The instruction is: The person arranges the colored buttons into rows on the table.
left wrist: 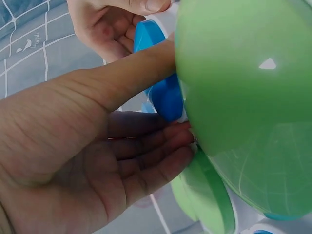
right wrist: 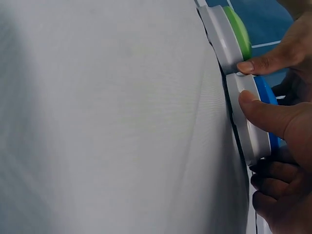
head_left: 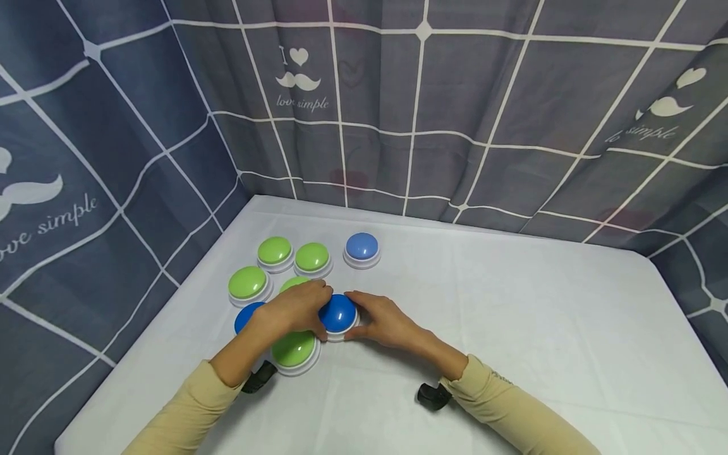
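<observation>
A blue dome push button with a white base (head_left: 338, 314) sits on the table between both hands. My left hand (head_left: 298, 308) holds its left side, with the thumb at the near edge and the fingers at the far edge. From the right, my right hand (head_left: 383, 320) grips the same base between thumb and fingers. A green button (head_left: 292, 349) stands close by in front of the left hand, and it looms large in the left wrist view. Another green button (head_left: 292, 283) and a second blue one (head_left: 246, 317) are partly hidden by the left hand and wrist.
Several more green buttons (head_left: 247, 282) stand at the table's left. A lighter blue button (head_left: 361, 246) is farther back. The white-covered table (head_left: 540, 316) extends right, with dark grid-patterned curtains (head_left: 375, 114) behind and at the sides.
</observation>
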`<state>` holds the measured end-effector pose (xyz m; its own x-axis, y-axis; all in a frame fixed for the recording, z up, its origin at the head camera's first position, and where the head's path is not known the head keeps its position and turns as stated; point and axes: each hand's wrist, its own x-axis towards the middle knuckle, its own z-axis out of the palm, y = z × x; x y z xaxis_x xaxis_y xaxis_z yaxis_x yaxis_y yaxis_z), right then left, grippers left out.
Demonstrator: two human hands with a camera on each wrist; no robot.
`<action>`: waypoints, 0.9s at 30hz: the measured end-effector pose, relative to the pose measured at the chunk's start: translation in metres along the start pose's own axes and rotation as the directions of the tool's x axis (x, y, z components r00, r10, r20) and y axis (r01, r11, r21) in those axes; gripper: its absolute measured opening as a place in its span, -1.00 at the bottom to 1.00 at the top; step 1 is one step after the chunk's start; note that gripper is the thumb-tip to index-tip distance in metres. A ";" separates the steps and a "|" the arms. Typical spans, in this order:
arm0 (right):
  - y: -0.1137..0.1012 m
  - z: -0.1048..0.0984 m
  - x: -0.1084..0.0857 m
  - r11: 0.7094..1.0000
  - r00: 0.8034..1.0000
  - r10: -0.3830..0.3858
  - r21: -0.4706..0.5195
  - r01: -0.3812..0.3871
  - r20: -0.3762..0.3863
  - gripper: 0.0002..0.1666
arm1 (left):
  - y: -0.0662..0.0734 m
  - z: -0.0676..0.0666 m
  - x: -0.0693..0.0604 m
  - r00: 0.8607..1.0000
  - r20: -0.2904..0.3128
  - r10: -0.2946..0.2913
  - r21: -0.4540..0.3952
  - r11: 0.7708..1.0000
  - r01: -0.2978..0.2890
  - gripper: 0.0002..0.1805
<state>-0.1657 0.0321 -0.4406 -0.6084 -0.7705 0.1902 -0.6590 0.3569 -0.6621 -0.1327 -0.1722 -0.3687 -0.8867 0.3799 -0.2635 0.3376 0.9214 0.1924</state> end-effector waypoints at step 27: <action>0.052 -0.094 -0.020 0.965 0.939 0.264 0.052 -0.259 -0.220 -0.07 | 0.019 -0.031 0.092 0.932 -0.266 0.248 -0.153 0.943 -0.294 -0.29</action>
<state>-0.2291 0.1158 -0.4110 -0.8424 -0.5134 0.1635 -0.4554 0.5163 -0.7253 -0.2176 -0.1219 -0.3596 -0.8265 0.5603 0.0537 0.5312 0.7450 0.4034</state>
